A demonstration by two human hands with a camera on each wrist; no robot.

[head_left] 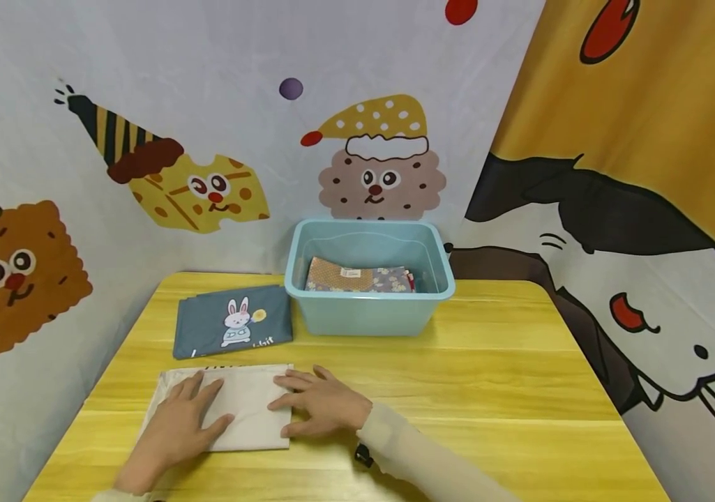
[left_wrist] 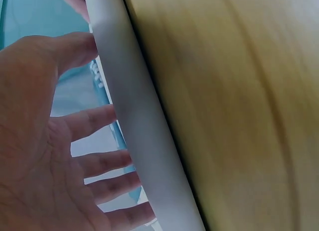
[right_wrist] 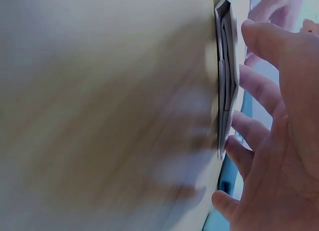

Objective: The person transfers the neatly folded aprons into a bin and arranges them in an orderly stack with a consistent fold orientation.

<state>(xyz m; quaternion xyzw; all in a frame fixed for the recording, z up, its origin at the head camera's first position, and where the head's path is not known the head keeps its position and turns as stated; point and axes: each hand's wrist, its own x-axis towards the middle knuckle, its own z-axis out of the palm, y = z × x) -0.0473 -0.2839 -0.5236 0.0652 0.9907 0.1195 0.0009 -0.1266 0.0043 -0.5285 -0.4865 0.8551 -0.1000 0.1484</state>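
Observation:
A folded white cloth [head_left: 250,411] lies flat at the front left of the table, with a bit of dark print along its far edge. My left hand [head_left: 176,427] rests on its left part, fingers spread. On its right end lie the fingertips of my right hand [head_left: 326,404], also spread. From the side, the right wrist view shows the stacked layers of the folded cloth [right_wrist: 229,66] beneath the fingers. Just behind it is a folded dark blue-grey cloth [head_left: 203,324] with a white rabbit print, which neither hand touches.
A light blue plastic bin [head_left: 370,314] stands at the back middle of the yellow wood-grain table [head_left: 489,390]. Inside it sits a folded patterned cloth [head_left: 347,277], brown and floral. A cartoon-printed curtain [head_left: 219,63] hangs behind the table and at its sides.

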